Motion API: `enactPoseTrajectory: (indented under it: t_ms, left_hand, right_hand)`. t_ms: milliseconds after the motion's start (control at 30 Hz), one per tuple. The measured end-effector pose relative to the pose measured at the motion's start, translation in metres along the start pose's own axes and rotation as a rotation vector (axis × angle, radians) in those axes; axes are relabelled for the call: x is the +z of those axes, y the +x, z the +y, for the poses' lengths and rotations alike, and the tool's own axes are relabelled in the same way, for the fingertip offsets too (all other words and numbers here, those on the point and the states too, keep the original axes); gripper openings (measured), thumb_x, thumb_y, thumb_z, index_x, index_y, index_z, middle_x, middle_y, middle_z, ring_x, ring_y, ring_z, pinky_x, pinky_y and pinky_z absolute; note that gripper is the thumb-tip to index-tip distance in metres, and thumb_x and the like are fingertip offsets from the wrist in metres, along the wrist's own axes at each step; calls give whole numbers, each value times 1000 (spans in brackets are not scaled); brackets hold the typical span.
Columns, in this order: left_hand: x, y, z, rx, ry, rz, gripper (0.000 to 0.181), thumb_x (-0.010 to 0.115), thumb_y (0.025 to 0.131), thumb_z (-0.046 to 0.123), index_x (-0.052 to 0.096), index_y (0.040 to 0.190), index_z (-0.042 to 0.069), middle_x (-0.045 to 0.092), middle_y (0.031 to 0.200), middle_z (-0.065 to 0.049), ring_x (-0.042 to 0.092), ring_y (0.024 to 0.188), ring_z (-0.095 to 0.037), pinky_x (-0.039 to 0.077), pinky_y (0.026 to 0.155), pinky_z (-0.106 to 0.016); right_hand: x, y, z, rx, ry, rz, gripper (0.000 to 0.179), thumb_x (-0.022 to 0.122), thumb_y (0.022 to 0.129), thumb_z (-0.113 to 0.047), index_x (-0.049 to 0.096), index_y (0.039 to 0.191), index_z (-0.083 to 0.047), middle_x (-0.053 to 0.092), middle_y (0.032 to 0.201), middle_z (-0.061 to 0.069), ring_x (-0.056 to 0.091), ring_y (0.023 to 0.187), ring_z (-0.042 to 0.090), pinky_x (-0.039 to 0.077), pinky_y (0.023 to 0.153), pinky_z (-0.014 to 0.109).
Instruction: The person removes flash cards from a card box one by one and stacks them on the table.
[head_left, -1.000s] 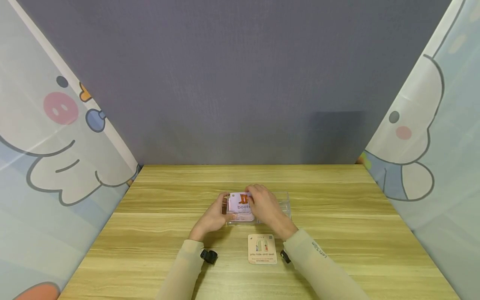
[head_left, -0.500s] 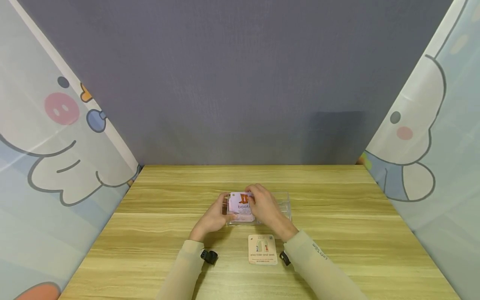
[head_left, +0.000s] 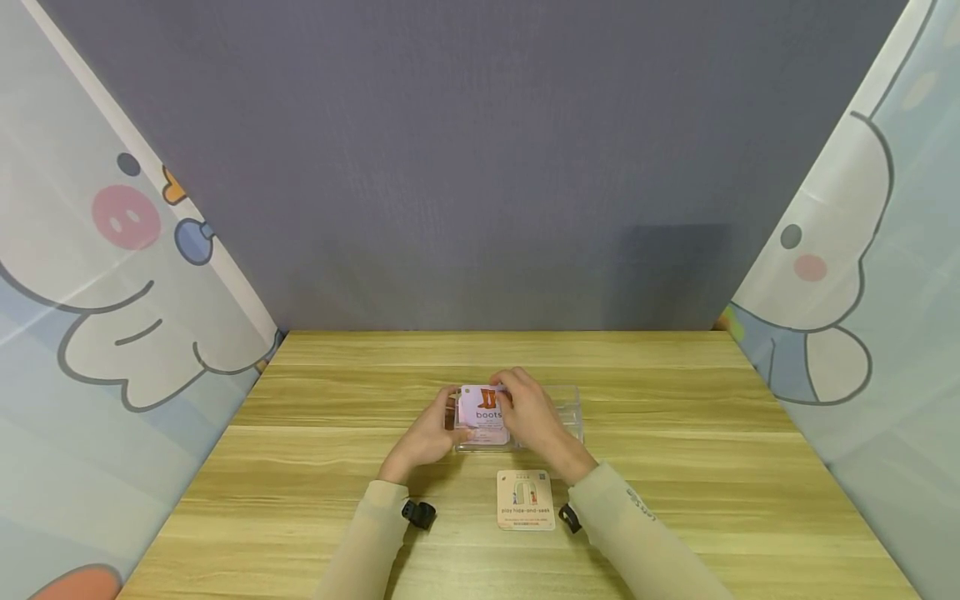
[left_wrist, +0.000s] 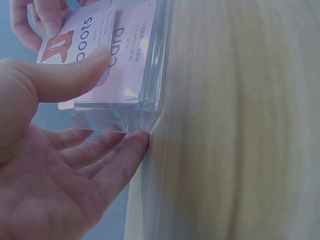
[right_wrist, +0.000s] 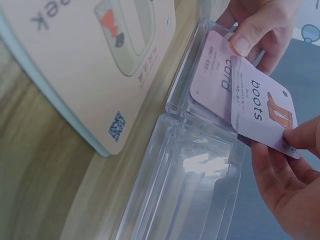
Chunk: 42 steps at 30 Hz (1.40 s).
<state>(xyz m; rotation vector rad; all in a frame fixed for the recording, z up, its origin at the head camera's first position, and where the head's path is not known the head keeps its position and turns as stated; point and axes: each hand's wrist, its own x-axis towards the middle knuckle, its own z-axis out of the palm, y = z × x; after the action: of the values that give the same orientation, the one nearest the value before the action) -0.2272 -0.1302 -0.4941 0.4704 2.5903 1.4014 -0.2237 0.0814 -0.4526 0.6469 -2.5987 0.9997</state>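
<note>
the left hand (head_left: 424, 431) grips the left end of a clear plastic box (right_wrist: 197, 182) on the tabletop (head_left: 285, 483), thumb over the cards at that end. there the boots card (right_wrist: 262, 102) overlaps a pink card reading "card" (right_wrist: 212, 77). nearer the person lies the hide-and-seek card (head_left: 525, 500). the right hand (head_left: 536, 415) pinches the boots card's right side between thumb and fingers.

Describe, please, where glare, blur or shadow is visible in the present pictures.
Right wrist: white glare on the floor of the clear box; left wrist: the table looks soft, its grain smeared; head: a darker rectangular patch, perhaps a shadow, lower right on the grey wall.
</note>
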Motion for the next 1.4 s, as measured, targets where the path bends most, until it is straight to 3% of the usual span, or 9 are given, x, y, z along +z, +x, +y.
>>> enactPoseTrajectory:
  t_ms: [600, 1400]
  left_hand:
    - [-1, -2, 0, -5, 10, 8, 80, 76, 91, 11, 28, 154, -1, 57, 126, -15, 60, 113, -30, 51, 97, -48]
    - [-1, -3, 4, 6, -12, 2, 78, 75, 91, 9, 29, 153, -2, 58, 126, -15, 61, 111, -29, 52, 94, -46]
  right_hand:
    - [-2, 0, -3, 45, 41, 12, 20, 64, 97, 0, 68, 115, -8, 64, 108, 5, 65, 91, 17, 57, 76, 29]
    - [-13, -4, -10, 42, 109, 50, 20, 64, 96, 4, 69, 113, -5, 63, 102, 4, 61, 84, 15, 54, 69, 25]
